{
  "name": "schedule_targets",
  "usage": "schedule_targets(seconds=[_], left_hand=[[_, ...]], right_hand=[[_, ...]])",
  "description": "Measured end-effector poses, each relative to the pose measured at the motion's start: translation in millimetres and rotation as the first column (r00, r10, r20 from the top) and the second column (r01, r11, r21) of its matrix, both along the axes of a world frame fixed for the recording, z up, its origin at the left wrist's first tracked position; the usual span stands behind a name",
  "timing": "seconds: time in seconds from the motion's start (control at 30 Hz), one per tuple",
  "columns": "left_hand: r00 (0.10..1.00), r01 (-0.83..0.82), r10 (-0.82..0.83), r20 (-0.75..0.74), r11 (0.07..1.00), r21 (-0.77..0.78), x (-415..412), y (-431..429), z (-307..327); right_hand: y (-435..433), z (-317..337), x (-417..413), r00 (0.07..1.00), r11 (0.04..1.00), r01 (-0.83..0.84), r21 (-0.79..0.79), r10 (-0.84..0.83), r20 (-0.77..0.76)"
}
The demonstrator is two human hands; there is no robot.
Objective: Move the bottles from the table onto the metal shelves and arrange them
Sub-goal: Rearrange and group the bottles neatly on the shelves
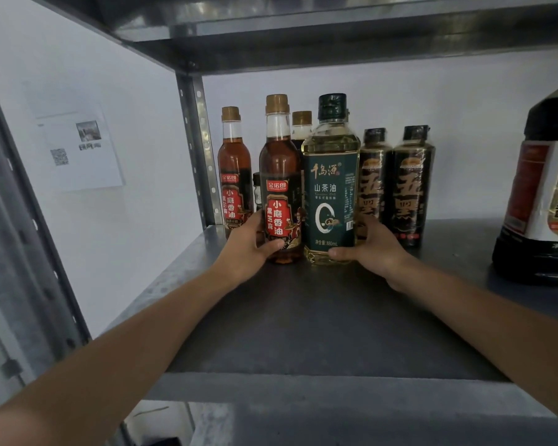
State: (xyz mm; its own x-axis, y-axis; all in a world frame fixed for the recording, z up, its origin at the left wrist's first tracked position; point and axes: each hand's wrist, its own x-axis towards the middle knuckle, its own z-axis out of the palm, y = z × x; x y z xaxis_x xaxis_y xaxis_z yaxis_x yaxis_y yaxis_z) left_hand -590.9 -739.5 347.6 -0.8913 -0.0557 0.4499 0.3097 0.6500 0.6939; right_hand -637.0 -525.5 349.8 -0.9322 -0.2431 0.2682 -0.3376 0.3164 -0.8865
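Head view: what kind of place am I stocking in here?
Probably a storeroom or pantry corner, not a shop floor. Bare metal shelf on a perforated steel upright against a plain white wall, stocked with sesame oil bottles, camellia oil and a large soy sauce jug. A printed notice is stuck to the wall.

To my left, a white wall (136, 220) carries a sheet of paper (81, 149) printed with a small photo (88, 130) and a square code (59, 156), taped flat beside the rack.
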Motion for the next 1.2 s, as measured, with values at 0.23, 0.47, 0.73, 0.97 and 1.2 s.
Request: schedule_targets(seconds=[0.23, 0.47, 0.73, 0.97, 1.2], left_hand=[[1.0, -0.009, 0.009, -0.01, 0.998, -0.058, -11.2, 0.3, -0.5], [1.0, -0.024, 0.024, -0.001, 0.996, -0.085, -9.2, 4.3, -0.9], [0.9, -0.331, 0.432, 0.047, 0.752, -0.571, 21.1, 13.2, -7.1], [0.92, -0.247, 0.387, 0.056, 0.685, -0.686, 85.2, 63.0, -8.7], [0.956, -0.134, 0.28, 0.09, 0.687, -0.714, 87.8, 155.8, -7.9]], right_hand=[[-1.0, -0.4, -4.7, 0.999, 1.0, -0.01, 0.003, 0.01, -0.042], [1.4, -6.7, -9.0, 0.999, 1.0, -0.016, -0.003, 0.016, -0.051], [9.5, -12.4, -2.4, 0.989, 0.949, 0.017, 0.315, 0.029, -0.142], [59.3, -14.4, 37.0, 0.964, 0.668, 0.001, 0.744, 0.198, -0.178], [168.3, -10.9, 80.0, 0.939, 0.676, -0.101, 0.729, 0.307, -0.155]])
